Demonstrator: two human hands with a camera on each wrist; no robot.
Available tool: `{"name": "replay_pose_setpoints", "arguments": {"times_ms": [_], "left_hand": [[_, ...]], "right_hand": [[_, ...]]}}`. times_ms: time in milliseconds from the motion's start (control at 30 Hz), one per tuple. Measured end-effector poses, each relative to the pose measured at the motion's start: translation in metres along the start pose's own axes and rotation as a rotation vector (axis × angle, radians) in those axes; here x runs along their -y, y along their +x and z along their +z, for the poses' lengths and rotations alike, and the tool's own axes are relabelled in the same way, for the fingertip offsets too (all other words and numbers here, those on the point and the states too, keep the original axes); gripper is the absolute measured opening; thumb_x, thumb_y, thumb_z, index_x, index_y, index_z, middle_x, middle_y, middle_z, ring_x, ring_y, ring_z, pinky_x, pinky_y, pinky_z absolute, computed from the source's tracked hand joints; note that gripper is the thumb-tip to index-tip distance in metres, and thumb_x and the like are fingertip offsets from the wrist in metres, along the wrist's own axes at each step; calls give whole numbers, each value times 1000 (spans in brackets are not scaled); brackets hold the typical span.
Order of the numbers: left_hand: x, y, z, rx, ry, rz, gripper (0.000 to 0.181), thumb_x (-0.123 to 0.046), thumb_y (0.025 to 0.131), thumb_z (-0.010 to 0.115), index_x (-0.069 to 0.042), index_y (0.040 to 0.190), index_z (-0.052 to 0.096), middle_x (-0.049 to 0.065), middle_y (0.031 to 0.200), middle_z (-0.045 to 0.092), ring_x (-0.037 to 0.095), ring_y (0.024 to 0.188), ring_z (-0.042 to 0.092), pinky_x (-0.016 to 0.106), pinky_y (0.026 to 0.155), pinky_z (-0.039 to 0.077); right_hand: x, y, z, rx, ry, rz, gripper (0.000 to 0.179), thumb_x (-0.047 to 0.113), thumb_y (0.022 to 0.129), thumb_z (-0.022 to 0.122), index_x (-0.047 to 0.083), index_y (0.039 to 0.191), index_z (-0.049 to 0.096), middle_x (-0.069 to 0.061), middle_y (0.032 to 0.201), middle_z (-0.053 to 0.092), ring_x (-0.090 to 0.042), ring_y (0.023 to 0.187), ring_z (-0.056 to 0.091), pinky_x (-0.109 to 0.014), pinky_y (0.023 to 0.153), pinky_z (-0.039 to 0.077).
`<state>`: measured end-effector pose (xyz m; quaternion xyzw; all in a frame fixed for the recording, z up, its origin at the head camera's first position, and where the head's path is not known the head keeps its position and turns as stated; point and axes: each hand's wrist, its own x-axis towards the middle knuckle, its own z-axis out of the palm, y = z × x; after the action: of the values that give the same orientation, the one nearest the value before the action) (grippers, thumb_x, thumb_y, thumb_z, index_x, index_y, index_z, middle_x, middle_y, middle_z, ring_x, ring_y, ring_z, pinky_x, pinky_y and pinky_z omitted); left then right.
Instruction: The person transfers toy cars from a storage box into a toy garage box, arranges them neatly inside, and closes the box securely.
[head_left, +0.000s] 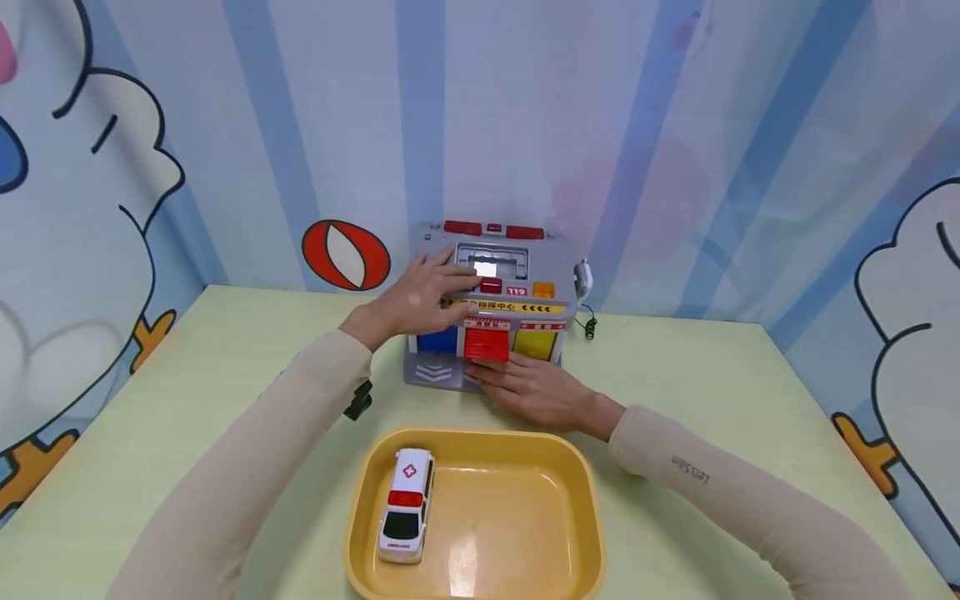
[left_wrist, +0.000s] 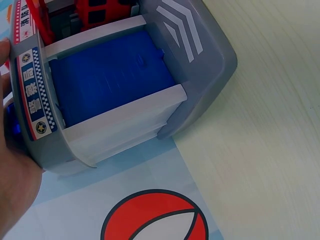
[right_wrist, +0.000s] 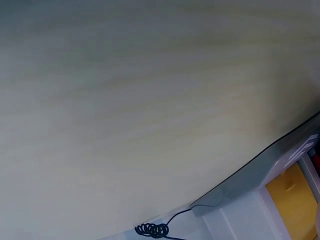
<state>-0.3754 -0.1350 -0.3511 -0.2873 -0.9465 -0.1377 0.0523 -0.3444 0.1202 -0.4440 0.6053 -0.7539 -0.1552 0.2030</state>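
Observation:
A grey toy rescue station (head_left: 555,254) stands at the back of the table, with blue (left_wrist: 112,80), red (head_left: 487,343) and yellow (head_left: 535,345) doors. My left hand (head_left: 416,300) rests on its roof and front edge, fingers spread near a red button (head_left: 491,285). The red door is swung outward. Below it, my right hand (head_left: 536,390) reaches toward the middle bay with its fingers extended. Inside that bay a red toy vehicle (left_wrist: 95,12) shows in the left wrist view. Whether the right fingertips touch it is hidden.
In front is a yellow tray (head_left: 591,517) holding a white toy ambulance (head_left: 402,517). A white part (head_left: 583,279) hangs on the station's right side, above a coiled black cord (head_left: 589,327). A small black object (head_left: 360,402) lies beside the left sleeve. A printed curtain (head_left: 495,108) stands behind.

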Motion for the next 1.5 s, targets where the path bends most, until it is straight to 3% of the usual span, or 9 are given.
{"name": "replay_pose_setpoints", "arguments": {"times_ms": [333, 867, 1500], "left_hand": [[-2, 1, -1, 9, 5, -14, 57, -45, 98, 56, -16, 147, 51, 9, 156, 45, 36, 156, 10, 63, 124, 3], [-1, 1, 0, 6, -4, -4, 58, -47, 98, 56, -16, 147, 51, 10, 155, 46, 37, 156, 10, 63, 123, 3], [-2, -1, -1, 0, 5, -13, 58, -47, 98, 56, -16, 147, 51, 9, 155, 47, 35, 156, 10, 62, 124, 3]], "right_hand": [[-1, -3, 2, -11, 99, 14, 59, 42, 102, 51, 10, 151, 45, -7, 158, 43, -26, 148, 39, -43, 121, 31], [-5, -3, 3, 111, 237, 151, 61, 46, 102, 47, 10, 152, 43, -9, 160, 39, -29, 150, 35, -46, 123, 28], [-8, 1, 6, 105, 114, 174, 64, 53, 102, 44, 12, 151, 44, -9, 159, 40, -27, 148, 37, -44, 125, 25]]}}
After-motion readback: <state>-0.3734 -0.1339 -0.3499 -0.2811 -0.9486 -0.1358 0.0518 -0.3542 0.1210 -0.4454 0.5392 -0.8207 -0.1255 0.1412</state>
